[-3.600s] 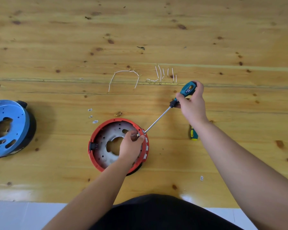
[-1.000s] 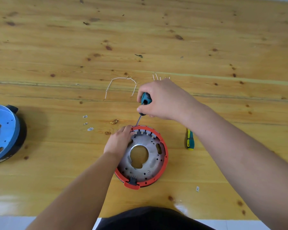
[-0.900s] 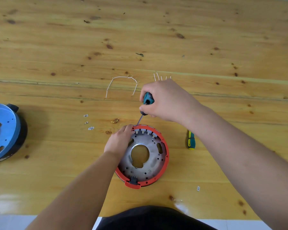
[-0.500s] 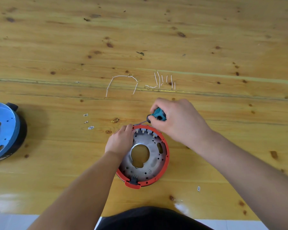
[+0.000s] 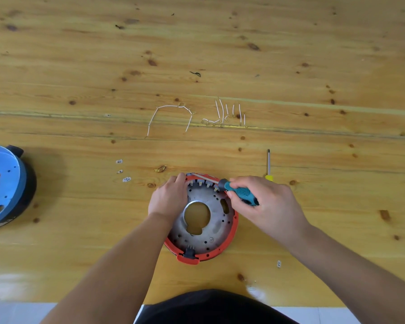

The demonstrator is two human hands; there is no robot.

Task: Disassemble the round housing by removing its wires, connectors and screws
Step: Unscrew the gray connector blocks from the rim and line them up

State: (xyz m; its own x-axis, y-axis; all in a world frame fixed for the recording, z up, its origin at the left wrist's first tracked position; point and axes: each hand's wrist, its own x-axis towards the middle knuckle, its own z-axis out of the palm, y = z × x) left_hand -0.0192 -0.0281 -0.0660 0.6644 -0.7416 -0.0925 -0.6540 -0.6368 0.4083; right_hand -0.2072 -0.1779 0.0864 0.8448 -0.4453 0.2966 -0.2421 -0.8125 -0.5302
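The round housing (image 5: 222, 244), red-rimmed with a grey metal plate and a central hole, lies flat on the wooden table near me. A black connector (image 5: 189, 251) sits at its near edge. Small white connectors (image 5: 200, 183) line the far inner rim. My left hand (image 5: 168, 197) grips the housing's far left rim. My right hand (image 5: 264, 204) holds a teal-handled screwdriver (image 5: 240, 191) almost flat, its shaft pointing left across the far rim, tip by my left fingers.
Removed white wires (image 5: 171, 115) and shorter wire pieces (image 5: 227, 115) lie farther back. Small white connector bits (image 5: 123, 170) lie left of the housing, one more (image 5: 278, 263) at the right. A yellow-handled screwdriver (image 5: 268, 164) lies right of the housing. A blue round housing (image 5: 2, 183) stands far left.
My right hand has swung the teal screwdriver down from steep to nearly flat, now lying over the far rim with the tip pointing left. Earlier the housing was turned and shifted right; my left hand stays.
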